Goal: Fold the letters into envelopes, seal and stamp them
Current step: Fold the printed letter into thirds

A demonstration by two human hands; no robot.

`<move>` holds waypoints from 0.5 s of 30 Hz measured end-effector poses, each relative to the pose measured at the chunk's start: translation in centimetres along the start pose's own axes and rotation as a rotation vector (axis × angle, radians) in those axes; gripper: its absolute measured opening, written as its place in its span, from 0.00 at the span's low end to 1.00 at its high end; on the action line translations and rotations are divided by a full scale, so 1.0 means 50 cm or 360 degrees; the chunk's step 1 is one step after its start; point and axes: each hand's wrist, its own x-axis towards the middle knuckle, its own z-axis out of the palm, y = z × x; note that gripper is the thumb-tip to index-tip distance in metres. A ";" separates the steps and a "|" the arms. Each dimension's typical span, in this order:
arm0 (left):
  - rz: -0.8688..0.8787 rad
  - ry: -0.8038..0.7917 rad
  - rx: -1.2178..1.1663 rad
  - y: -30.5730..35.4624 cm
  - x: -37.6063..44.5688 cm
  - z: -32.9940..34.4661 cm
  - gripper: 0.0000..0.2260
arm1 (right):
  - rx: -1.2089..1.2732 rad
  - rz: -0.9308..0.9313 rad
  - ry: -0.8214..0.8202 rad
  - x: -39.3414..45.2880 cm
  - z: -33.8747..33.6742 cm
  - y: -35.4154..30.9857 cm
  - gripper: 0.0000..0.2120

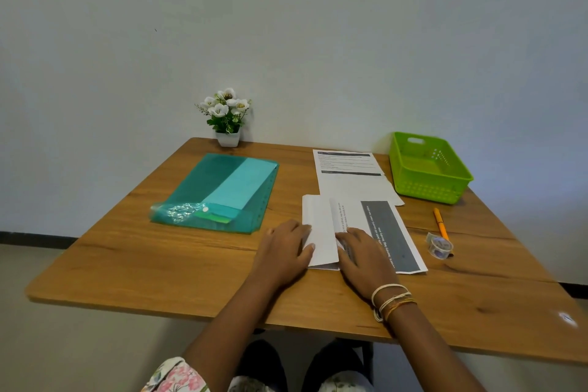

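A printed letter (362, 219) with a dark grey band lies on the wooden table (159, 264), its left part folded over to the right. My left hand (283, 251) lies flat on the folded flap, fingers and thumb pressing its left edge. My right hand (362, 254) presses flat on the fold line near the front edge. A second printed sheet (350, 175) lies flat behind it. A roll of patterned tape (440, 245) sits to the right. A teal plastic folder (222, 191) holding a pale envelope-like sheet lies at the left.
A green plastic basket (429, 168) stands at the back right corner. An orange pen (440, 223) lies beside the tape. A small pot of white flowers (227, 117) stands against the wall at the back. My knees show under the table's front edge.
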 end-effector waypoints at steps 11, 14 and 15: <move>-0.0355 -0.0135 -0.0014 0.077 -0.005 0.020 0.18 | 0.0210 -0.0108 0.0032 -0.015 0.001 -0.015 0.16; -0.0587 -0.0251 -0.0297 0.097 0.020 0.006 0.18 | 0.0215 -0.0087 0.0020 -0.014 -0.001 -0.015 0.16; -0.0674 -0.0292 -0.0410 0.101 0.027 -0.002 0.20 | 0.0214 -0.0077 0.0017 -0.014 -0.002 -0.016 0.17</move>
